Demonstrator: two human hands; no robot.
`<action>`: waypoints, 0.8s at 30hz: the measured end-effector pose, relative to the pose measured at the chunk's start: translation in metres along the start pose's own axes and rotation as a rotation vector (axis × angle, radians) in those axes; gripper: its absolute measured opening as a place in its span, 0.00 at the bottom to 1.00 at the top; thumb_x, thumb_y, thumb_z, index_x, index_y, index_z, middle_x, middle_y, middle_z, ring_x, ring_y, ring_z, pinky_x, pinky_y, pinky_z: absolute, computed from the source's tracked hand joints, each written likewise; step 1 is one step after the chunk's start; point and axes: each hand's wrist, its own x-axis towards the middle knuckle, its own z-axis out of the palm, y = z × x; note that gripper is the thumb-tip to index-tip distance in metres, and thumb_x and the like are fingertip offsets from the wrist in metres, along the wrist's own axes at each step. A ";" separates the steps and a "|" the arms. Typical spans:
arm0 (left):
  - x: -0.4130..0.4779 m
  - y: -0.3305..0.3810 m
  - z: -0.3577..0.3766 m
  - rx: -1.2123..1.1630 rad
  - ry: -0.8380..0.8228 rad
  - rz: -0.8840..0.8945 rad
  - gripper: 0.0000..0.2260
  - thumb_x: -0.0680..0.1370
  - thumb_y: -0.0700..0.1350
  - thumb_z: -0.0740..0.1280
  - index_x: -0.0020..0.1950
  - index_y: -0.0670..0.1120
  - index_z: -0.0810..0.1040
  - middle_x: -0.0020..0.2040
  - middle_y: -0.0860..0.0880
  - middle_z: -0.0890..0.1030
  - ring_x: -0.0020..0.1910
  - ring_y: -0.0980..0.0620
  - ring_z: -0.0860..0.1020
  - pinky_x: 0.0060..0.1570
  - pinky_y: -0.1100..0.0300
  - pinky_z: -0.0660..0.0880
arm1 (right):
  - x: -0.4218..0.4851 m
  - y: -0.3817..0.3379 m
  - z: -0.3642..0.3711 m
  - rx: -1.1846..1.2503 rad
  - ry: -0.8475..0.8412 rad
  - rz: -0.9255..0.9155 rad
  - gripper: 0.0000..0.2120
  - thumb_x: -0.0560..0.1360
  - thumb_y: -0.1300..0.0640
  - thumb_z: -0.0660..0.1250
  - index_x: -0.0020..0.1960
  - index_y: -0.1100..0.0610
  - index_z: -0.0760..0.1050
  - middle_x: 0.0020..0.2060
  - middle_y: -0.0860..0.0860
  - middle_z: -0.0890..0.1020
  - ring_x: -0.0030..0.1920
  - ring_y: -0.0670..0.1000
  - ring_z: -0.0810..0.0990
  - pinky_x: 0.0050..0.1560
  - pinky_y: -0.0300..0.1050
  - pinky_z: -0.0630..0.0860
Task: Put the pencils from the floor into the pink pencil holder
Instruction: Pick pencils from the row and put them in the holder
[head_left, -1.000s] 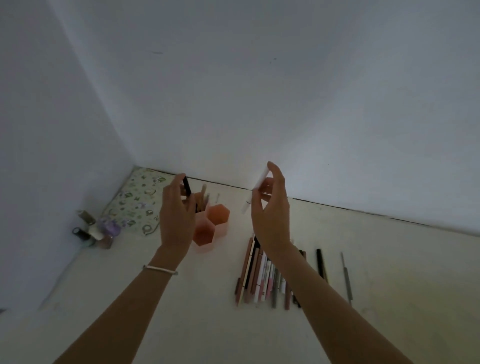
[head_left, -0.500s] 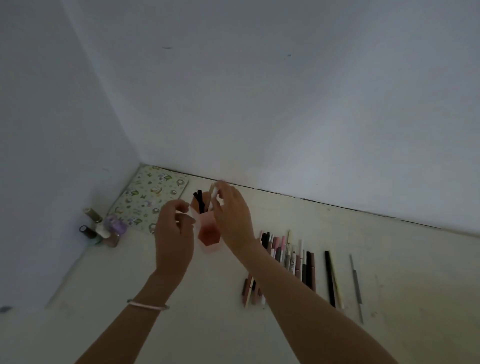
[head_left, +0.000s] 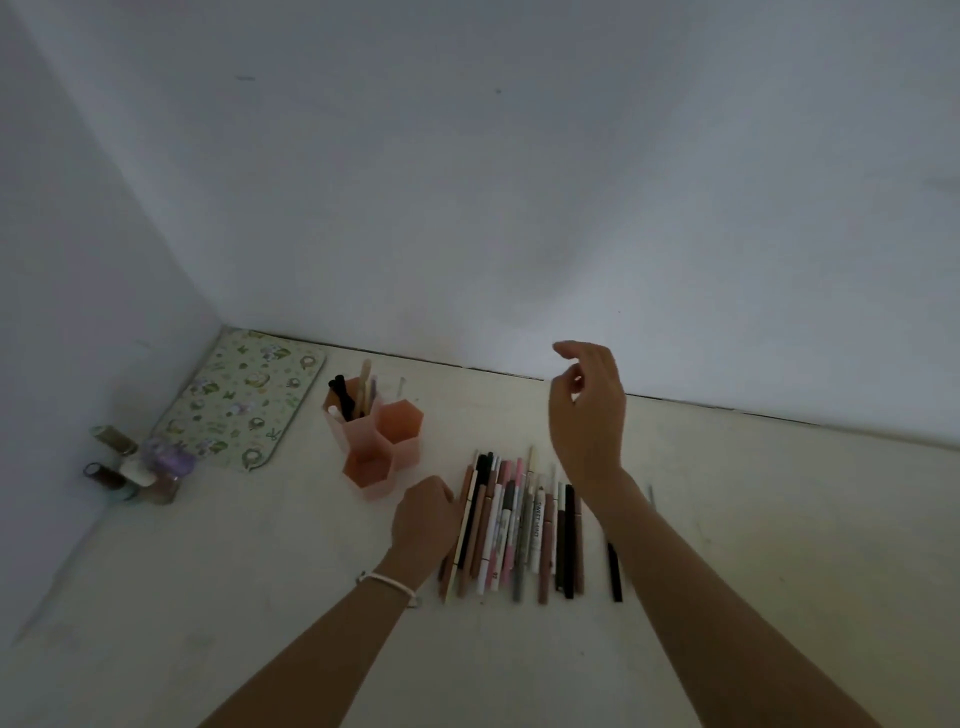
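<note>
The pink pencil holder (head_left: 400, 449) has three hexagonal cells and stands on the floor. Its back-left cell holds several pencils (head_left: 349, 397); the other two cells look empty. A row of several pencils (head_left: 519, 525) lies on the floor to the holder's right. My left hand (head_left: 423, 519) rests low at the row's left edge, fingers curled down over the leftmost pencils; the grip itself is hidden. My right hand (head_left: 589, 415) hovers above the row's right side, fingers loosely apart and holding nothing.
A lone black pencil (head_left: 614, 571) and a thin grey stick (head_left: 649, 493) lie right of the row. A floral mat (head_left: 241, 400) sits in the corner, small bottles (head_left: 137, 470) beside it by the left wall. The back wall runs close behind the holder.
Both hands were at the holder with pencils; those pencils now stand in it. My left hand has dropped to the row's left edge, and my right hand has drawn back to the right, empty.
</note>
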 end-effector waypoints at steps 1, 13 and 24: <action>0.001 0.002 0.003 0.013 0.004 -0.016 0.08 0.79 0.48 0.63 0.51 0.45 0.78 0.50 0.47 0.82 0.50 0.47 0.79 0.49 0.57 0.75 | -0.002 0.008 -0.009 -0.017 0.015 0.013 0.17 0.73 0.72 0.60 0.55 0.58 0.78 0.52 0.49 0.78 0.43 0.40 0.74 0.44 0.26 0.70; 0.014 0.011 -0.005 -0.014 0.005 -0.014 0.07 0.77 0.46 0.68 0.46 0.42 0.78 0.44 0.46 0.81 0.41 0.50 0.77 0.42 0.59 0.74 | -0.028 0.047 -0.036 -0.059 0.034 0.157 0.17 0.72 0.73 0.60 0.53 0.58 0.78 0.49 0.47 0.78 0.41 0.36 0.74 0.39 0.26 0.68; -0.016 0.080 -0.096 -0.455 0.390 0.447 0.16 0.77 0.40 0.68 0.63 0.49 0.72 0.37 0.56 0.77 0.37 0.62 0.77 0.37 0.75 0.72 | -0.045 0.110 -0.049 -0.568 -0.532 0.577 0.11 0.76 0.64 0.61 0.57 0.62 0.75 0.54 0.56 0.80 0.55 0.55 0.78 0.51 0.43 0.72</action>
